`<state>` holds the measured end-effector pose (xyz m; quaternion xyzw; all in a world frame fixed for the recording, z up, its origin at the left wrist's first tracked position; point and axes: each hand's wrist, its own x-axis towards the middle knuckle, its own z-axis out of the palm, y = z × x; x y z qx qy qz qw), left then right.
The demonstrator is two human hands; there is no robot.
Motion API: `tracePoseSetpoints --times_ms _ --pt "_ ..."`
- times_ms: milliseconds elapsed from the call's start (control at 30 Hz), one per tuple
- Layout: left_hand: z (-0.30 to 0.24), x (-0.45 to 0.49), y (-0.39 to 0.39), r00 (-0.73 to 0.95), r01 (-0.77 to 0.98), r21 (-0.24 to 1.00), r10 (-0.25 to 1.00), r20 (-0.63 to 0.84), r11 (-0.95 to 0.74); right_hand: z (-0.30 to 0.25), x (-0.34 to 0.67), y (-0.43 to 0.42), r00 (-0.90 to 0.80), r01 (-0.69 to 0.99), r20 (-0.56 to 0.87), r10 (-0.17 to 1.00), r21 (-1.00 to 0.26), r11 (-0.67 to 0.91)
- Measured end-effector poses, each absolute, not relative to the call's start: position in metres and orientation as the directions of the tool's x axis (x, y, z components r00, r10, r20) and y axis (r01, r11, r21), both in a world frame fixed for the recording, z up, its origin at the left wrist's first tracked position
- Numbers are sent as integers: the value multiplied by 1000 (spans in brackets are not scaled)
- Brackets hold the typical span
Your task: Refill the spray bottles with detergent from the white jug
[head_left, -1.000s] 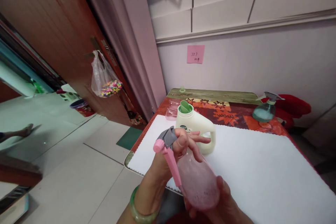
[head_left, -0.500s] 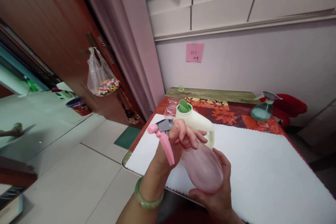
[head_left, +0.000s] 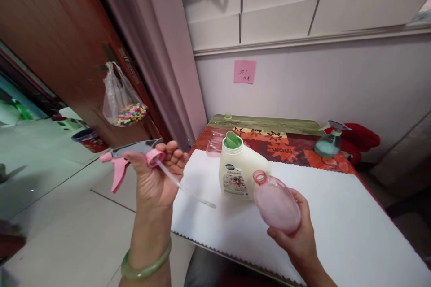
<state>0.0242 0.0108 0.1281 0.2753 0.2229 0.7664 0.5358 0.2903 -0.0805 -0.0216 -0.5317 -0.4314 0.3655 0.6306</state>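
My left hand (head_left: 158,179), wearing a green bangle, holds a pink and grey trigger spray head (head_left: 134,150) by its collar. A clear dip tube (head_left: 185,193) hangs from it, slanting down to the right. In my right hand (head_left: 299,233) is a pink translucent bottle (head_left: 278,206), its mouth uncovered and tilted to the left. Between the hands a cream jug (head_left: 232,170) stands on the table with its mouth uncapped and a green spout inside. The two pink parts are well apart.
A green-tinted spray bottle (head_left: 328,143) stands at the back right beside a red object (head_left: 363,141). Behind the jug lie a clear plastic tray (head_left: 215,141) and a small green cap (head_left: 228,116). A white mat (head_left: 336,215) covers the table front.
My left hand has lifted the spray head off the bottle and moved left, drawing the tube out. The bottle in my right hand has moved slightly right, uncovering the jug's label.
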Motion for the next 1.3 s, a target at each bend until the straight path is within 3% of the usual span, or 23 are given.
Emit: tracePoseSetpoints --times_ms 133,300,467,800,1300 --pt "91 4 18 -366 -722 618 930 39 -310 2 322 -53 383 199 313 869 -947 253" --pt "19 12 17 -246 -755 653 952 -184 -69 50 345 -17 270 388 515 814 -832 398" --pt "-43 25 14 -134 -779 619 937 -323 103 82 351 11 91 450 562 822 -760 470" --pt "-81 22 13 -65 -778 614 957 -284 130 114 362 34 -163 553 517 840 -657 512" --pt "-100 22 18 98 -702 689 982 -159 181 174 354 37 -257 730 310 915 -558 394"
